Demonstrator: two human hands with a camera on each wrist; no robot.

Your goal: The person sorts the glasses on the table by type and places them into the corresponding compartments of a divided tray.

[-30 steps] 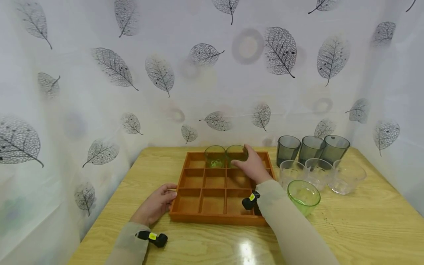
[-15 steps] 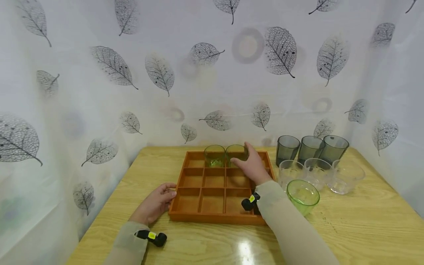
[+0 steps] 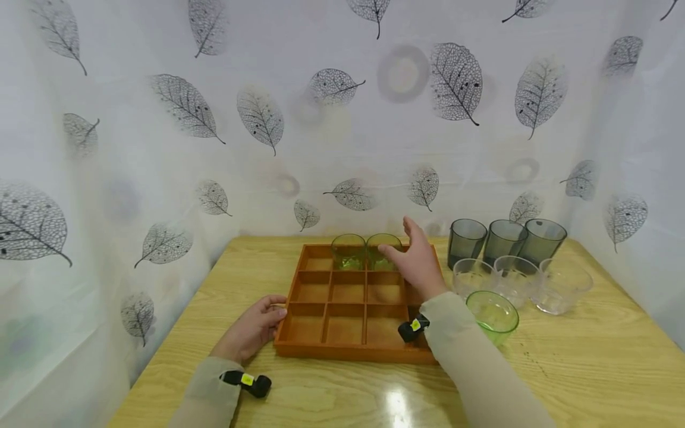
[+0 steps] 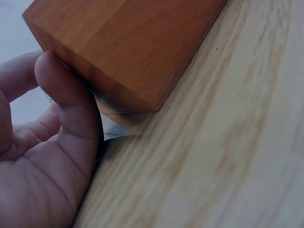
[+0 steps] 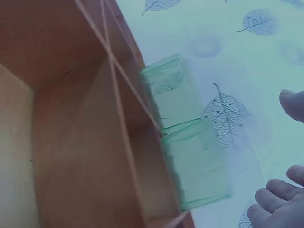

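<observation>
My left hand (image 3: pixel 255 329) rests against the left side of a brown wooden divided box (image 3: pixel 353 352). In the left wrist view its thumb (image 4: pixel 66 90) touches the box's edge, with the other fingers loosely bent beside it. Two green glasses stand side by side in the back row's middle compartments: a left one (image 3: pixel 348 255) and a right one (image 3: pixel 377 260). Over the back right of the box, my right hand (image 3: pixel 421 264) holds nothing, thumb and fingers spread just right of the right glass. The right wrist view shows that hand (image 5: pixel 278 202) apart from the glasses.
Right of the box, several drinking vessels stand on the wooden table (image 3: pixel 605 368): dark grey glasses (image 3: pixel 503 241) at the back, clear cups (image 3: pixel 516 282) before them, and a green bowl-like glass (image 3: pixel 492 315) in front. A leaf-print curtain (image 3: pixel 342 142) hangs behind.
My right hand has let go of the right green glass and moved slightly right, its fingers spreading. The glass stays in its compartment. My left hand keeps its place at the box.
</observation>
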